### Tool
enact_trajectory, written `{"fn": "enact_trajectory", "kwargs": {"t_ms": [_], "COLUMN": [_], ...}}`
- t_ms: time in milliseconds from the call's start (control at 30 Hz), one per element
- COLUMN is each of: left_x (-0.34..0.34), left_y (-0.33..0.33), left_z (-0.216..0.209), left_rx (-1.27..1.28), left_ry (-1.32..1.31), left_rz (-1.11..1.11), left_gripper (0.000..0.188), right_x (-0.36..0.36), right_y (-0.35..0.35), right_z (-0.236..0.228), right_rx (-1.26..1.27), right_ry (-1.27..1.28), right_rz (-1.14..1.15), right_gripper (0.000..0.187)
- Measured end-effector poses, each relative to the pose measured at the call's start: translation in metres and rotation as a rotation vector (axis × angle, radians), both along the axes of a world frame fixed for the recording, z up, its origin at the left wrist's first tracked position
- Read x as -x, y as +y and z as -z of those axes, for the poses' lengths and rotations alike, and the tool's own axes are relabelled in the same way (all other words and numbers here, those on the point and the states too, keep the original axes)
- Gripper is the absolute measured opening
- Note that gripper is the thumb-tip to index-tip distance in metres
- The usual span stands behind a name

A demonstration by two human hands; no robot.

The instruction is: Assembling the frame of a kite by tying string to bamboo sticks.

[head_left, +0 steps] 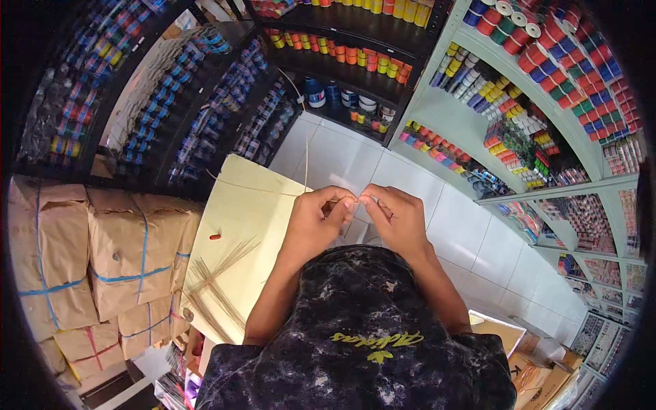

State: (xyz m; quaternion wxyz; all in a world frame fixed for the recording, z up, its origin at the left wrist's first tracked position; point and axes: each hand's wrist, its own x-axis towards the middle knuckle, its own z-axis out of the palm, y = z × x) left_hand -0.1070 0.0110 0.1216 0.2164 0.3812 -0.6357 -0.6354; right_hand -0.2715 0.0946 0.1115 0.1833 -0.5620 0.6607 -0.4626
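My left hand [316,217] is closed in a pinch on thin, pale, cane-like strands [253,188]. One strand sweeps out to the left over the yellow board [277,222]; another rises past the hand toward the shelves. Fingertip to fingertip with it, my right hand [400,217] pinches too, in front of my chest. A fine bit of strand seems to run between the two pinches, though the fingers mostly hide it. On the board lie a loose bundle of thin brown strands [217,287] and a small red object [215,237].
Brown paper packages [130,239] tied with blue cord are stacked at left. Dark shelves [335,31] with coloured spools stand ahead and left, grey shelving [444,113] with more spools at right. White floor tiles [451,212] lie between. Cardboard [499,333] sits at lower right.
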Motion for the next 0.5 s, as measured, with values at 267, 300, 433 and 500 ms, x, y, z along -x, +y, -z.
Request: {"fn": "enact_trajectory", "kwargs": {"t_ms": [267, 300, 433, 500], "left_x": [0.008, 0.008, 0.011, 0.011], "left_y": [0.005, 0.006, 0.007, 0.007], "left_z": [-0.006, -0.004, 0.002, 0.0], "left_rx": [0.219, 0.268, 0.327, 0.299], "left_ry": [-0.147, -0.165, -0.135, -0.128], "left_rz": [-0.022, -0.039, -0.123, -0.14], "left_gripper": [0.014, 0.014, 0.014, 0.014], "right_x": [0.001, 0.001, -0.005, -0.006], "right_y": [-0.002, -0.003, -0.002, 0.001], "right_z": [0.0, 0.001, 0.001, -0.001], "right_rx": [0.021, 0.034, 0.063, 0.022], "right_ry": [0.101, 0.092, -0.006, -0.04], "right_rz": [-0.077, -0.08, -0.065, -0.07], "right_gripper": [0.009, 0.009, 0.01, 0.009]}}
